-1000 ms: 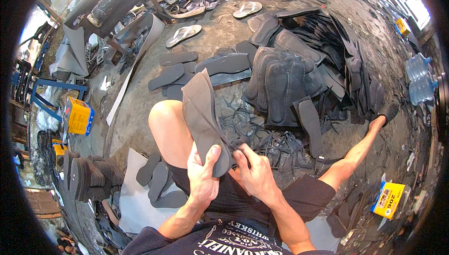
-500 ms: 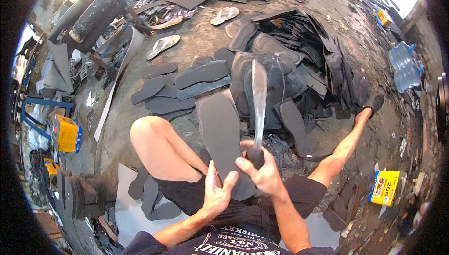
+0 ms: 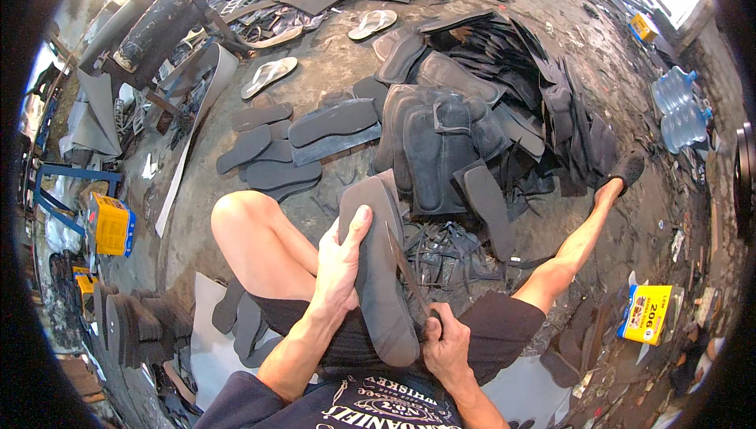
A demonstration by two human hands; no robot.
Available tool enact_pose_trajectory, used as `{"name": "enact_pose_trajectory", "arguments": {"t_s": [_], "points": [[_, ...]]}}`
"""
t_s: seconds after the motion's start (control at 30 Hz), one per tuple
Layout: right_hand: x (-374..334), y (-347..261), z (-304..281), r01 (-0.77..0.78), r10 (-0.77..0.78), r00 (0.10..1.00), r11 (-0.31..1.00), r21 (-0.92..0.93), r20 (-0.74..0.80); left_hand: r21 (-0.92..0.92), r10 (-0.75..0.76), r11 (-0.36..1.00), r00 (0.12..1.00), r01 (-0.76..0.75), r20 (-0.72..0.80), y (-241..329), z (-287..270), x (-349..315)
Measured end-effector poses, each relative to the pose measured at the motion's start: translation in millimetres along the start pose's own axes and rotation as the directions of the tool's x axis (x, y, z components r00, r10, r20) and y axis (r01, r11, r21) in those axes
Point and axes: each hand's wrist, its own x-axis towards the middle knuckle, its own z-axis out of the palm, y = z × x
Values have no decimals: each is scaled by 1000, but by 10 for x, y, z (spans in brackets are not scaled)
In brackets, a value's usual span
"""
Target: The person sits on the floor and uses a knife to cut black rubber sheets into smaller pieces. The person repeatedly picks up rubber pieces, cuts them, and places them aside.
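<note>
A dark grey shoe sole (image 3: 383, 295) slants across my lap, its upper end leaning away from me. My left hand (image 3: 340, 260) is closed around its left edge, with the thumb lying on top. In my right hand (image 3: 446, 344) is the handle of a long knife (image 3: 407, 268). The narrow blade points up and away, lying along the sole's right edge. Ahead of the sole, thin dark offcuts (image 3: 445, 252) lie heaped on the ground. Just right of them leans another sole piece (image 3: 487, 207).
Stacked dark sole sheets (image 3: 433, 149) rise ahead, beside a curved pile of them (image 3: 543, 75). Loose cut soles (image 3: 335, 123) lie left of these. A pair of light sandals (image 3: 270, 76) is farther off. Yellow boxes (image 3: 650, 315) and plastic bottles (image 3: 682, 110) stand at the sides.
My left hand has moved up the sole to its upper left edge. The knife, held upright before, has come down and tilted against the sole's right edge, with my right hand lower.
</note>
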Motion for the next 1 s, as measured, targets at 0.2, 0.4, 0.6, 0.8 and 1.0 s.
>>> {"name": "enact_pose_trajectory", "arguments": {"t_s": [0.2, 0.4, 0.6, 0.8, 1.0], "points": [[522, -280, -170, 68, -68, 995, 998, -4, -75, 127, -54, 992, 975, 27, 215, -154, -37, -209], [743, -457, -676, -3, -45, 969, 981, 194, 243, 454, -188, 891, 904, -7, 384, 297, -186, -107], [570, -455, -989, -85, 52, 927, 994, 74, 370, 538, -176, 831, 852, -140, 494, 516, -159, -101], [698, -395, -989, -97, 33, 877, 989, 110, 480, 646, -326, 712, 686, -275, 651, 362, -37, 11], [707, -242, -821, -266, 161, 859, 951, 154, 487, 654, -346, 718, 693, -238, 632, 262, -39, 3]]}}
